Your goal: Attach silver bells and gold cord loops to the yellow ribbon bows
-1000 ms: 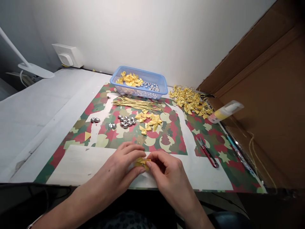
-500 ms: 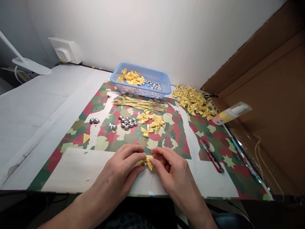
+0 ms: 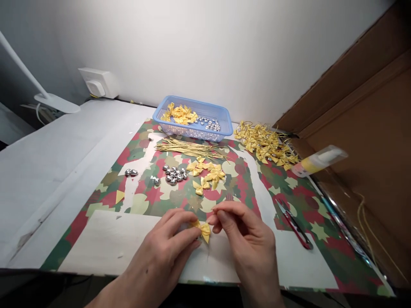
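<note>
My left hand point(image 3: 163, 252) pinches a small yellow ribbon bow point(image 3: 203, 230) against the white sheet near the table's front edge. My right hand point(image 3: 248, 239) is closed in a pinch just right of the bow, its fingertips at the bow's upper edge; a thin gold thread seems to run from the bow, but what the fingers hold is too small to name. Beyond the hands lie loose yellow bows point(image 3: 207, 173), a cluster of silver beads point(image 3: 175, 174) and a bundle of gold wires point(image 3: 189, 148).
A blue basket point(image 3: 224, 127) with bows and beads stands at the back. A heap of finished bows point(image 3: 268, 145) lies right of it, by a glue bottle point(image 3: 317, 160). Red snips point(image 3: 293, 224) lie right of my hand. Cardboard point(image 3: 369, 128) walls the right side.
The bow has turned and opened out between my fingers. My right hand has lifted slightly and drawn to the right of it. The view has shifted a little.
</note>
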The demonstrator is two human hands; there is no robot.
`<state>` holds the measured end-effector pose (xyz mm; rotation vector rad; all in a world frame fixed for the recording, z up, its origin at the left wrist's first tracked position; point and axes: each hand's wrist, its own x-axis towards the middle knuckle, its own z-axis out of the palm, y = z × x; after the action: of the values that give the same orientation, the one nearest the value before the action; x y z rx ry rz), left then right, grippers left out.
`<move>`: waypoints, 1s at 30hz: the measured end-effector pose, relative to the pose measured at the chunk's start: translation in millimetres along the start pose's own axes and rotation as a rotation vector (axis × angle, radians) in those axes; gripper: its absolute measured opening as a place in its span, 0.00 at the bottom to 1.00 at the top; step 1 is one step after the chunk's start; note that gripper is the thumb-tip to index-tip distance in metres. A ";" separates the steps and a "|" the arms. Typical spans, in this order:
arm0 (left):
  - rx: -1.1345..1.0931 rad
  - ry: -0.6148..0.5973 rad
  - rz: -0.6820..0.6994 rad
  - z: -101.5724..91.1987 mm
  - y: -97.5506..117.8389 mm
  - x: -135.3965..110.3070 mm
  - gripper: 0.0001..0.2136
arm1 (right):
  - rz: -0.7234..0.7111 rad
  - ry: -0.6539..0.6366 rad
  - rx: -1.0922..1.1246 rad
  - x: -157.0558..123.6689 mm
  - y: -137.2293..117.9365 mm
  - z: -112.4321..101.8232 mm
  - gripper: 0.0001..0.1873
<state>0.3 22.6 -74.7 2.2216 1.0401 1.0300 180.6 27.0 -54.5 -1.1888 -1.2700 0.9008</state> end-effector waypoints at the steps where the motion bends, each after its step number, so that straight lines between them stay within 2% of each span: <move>1: -0.003 -0.001 -0.002 0.0 0.7 0.1 0.12 | -0.020 0.009 0.000 0.1 0.3 0.1 0.06; 5: -0.015 0.019 -0.024 -8.0 -1.3 4.1 0.12 | -0.080 0.077 -0.085 -3.6 7.9 -0.9 0.06; 9: 0.091 0.146 -0.101 -33.0 -12.6 15.5 0.10 | -0.181 0.125 -0.196 -10.9 17.8 -0.2 0.08; 12: 0.278 0.224 -0.184 -55.3 -19.3 27.2 0.08 | -0.162 0.100 -0.258 -16.8 22.3 0.2 0.10; 14: 0.395 0.284 -0.204 -67.1 -20.0 36.3 0.09 | -0.110 0.059 -0.286 -19.3 24.6 0.1 0.07; 17: 0.534 0.345 -0.217 -79.1 -16.1 53.7 0.11 | -0.100 0.031 -0.295 -20.2 28.3 0.7 0.07; 21: 0.635 0.387 -0.248 -90.0 -8.1 83.6 0.13 | -0.159 0.038 -0.294 -19.0 33.7 3.6 0.09; 23: 0.614 0.354 -0.268 -92.3 -6.3 100.2 0.13 | -0.189 0.040 -0.307 -18.6 35.6 5.3 0.10; 25: 0.563 0.246 -0.278 -90.5 -8.9 117.4 0.12 | -0.203 0.040 -0.324 -18.0 36.6 6.9 0.11; 30: 0.557 0.001 -0.284 -67.0 -36.2 160.9 0.09 | -0.211 0.060 -0.339 -15.3 35.1 8.0 0.12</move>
<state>0.5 178.9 10.5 2.3768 1.7525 0.6691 174.8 20.4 -92.7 -1.3016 -1.5070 0.5040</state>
